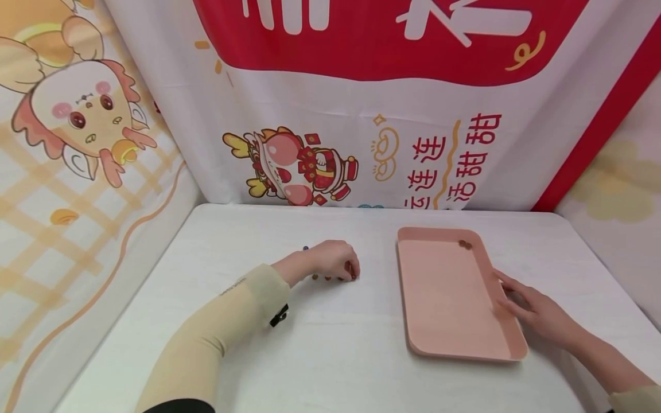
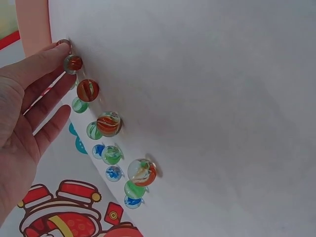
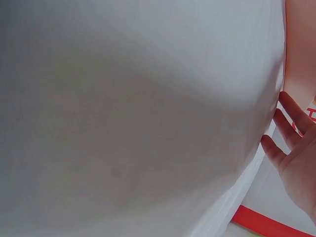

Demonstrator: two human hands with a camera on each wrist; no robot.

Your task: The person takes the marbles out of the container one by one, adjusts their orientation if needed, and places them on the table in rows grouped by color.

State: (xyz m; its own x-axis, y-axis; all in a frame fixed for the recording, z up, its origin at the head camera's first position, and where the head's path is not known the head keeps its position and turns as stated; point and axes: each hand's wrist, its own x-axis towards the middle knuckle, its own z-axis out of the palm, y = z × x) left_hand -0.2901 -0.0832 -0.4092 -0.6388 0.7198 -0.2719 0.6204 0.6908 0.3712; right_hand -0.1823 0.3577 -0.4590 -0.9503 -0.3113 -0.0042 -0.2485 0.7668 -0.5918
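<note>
My left hand (image 1: 333, 259) is low over the white table, thumb and forefinger pinching a glass marble (image 2: 64, 42) at the end of a row. Beside the fingertips lies a red-swirled marble (image 2: 73, 64). More red-streaked marbles follow, such as one large marble (image 2: 109, 123). Next to them run several green marbles (image 2: 112, 155) and blue marbles (image 2: 113, 173); in the head view the hand hides most of these. My right hand (image 1: 542, 318) holds the right wall of a pink tray (image 1: 449, 304), thumb over the rim, fingers outside. Two reddish-brown marbles (image 1: 465, 245) sit in the tray's far right corner.
A small black clip-like piece (image 1: 279, 316) shows beside the left sleeve. Printed cloth (image 1: 320, 103) hangs behind the table's far edge, with more patterned cloth (image 1: 77, 189) on the left side.
</note>
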